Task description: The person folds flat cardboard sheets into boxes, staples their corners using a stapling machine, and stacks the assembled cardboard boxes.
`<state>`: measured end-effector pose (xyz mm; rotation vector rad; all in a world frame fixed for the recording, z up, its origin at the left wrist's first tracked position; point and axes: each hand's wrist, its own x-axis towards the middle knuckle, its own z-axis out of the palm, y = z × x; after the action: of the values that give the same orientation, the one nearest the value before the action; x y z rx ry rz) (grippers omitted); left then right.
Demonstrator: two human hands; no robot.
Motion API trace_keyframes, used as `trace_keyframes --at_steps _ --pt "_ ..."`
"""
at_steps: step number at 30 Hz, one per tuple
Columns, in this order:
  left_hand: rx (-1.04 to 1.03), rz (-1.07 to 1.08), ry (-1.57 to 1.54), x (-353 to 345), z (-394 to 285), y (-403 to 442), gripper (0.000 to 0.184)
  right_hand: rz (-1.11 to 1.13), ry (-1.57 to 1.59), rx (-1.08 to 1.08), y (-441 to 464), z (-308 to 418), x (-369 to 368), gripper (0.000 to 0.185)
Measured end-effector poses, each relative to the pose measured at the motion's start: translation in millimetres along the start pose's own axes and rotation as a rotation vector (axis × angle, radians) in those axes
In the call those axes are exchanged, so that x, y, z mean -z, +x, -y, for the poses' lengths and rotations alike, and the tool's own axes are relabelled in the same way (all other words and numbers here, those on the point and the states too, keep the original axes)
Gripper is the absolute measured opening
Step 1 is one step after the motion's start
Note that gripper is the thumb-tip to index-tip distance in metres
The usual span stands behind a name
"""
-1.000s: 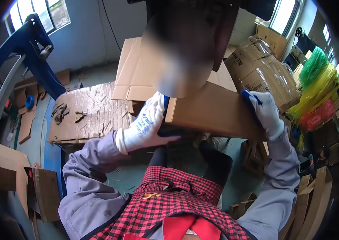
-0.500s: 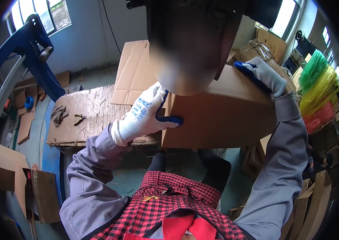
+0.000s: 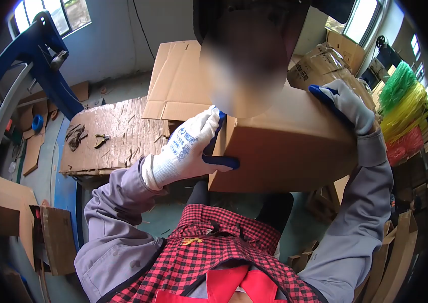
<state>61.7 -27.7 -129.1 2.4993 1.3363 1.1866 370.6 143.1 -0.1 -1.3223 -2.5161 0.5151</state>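
Note:
A brown cardboard box (image 3: 290, 151) is held up in front of my body, its broad side facing me. My left hand (image 3: 188, 146), in a white glove with a blue palm, grips its left edge, thumb on the near face. My right hand (image 3: 344, 103), gloved the same way, lies over the top right edge with its fingers on the top face. Behind the left hand, a flat cardboard piece (image 3: 171, 81) with fold lines rests over the work surface. A dark machine head with a blurred area hides the box's far part.
A cardboard-covered bench (image 3: 118, 146) at left bears pliers (image 3: 101, 141) and dark scraps (image 3: 75, 136). A blue metal frame (image 3: 47, 65) stands at far left. Wrapped cartons (image 3: 320, 68) are behind right, near green and yellow strands (image 3: 406, 101). Open boxes (image 3: 57, 240) sit lower left.
The box has tilted up, so its broad side now faces me. My right hand has moved up and outward with it. My left hand stays at the left edge, shifted slightly right.

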Motion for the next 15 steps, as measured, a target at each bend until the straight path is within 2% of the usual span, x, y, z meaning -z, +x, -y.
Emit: trace_keyframes --at_steps 2,4,5,7,12,15 --pt "0.018 -0.021 -0.056 0.6 3.0 0.6 0.100 0.050 0.128 0.051 2.6 9.6 3.5 0.037" --pt "0.013 -0.048 -0.075 3.3 10.5 -0.7 0.099 -0.351 0.042 0.181 10.8 7.4 -18.0 0.040" --pt "0.020 -0.067 -0.089 5.4 15.7 -4.4 0.098 -0.351 0.039 0.183 19.1 9.2 -16.5 0.040" --pt "0.030 -0.096 -0.102 11.1 24.7 -11.1 0.097 0.025 0.098 0.162 46.4 11.0 -9.1 0.044" --pt "0.033 -0.099 -0.185 15.6 57.7 -11.0 0.097 0.041 0.023 0.322 92.0 3.9 -22.0 0.044" --pt "0.109 -0.111 -0.242 10.8 62.4 -12.5 0.097 0.000 0.010 0.303 84.7 15.8 -23.7 0.042"
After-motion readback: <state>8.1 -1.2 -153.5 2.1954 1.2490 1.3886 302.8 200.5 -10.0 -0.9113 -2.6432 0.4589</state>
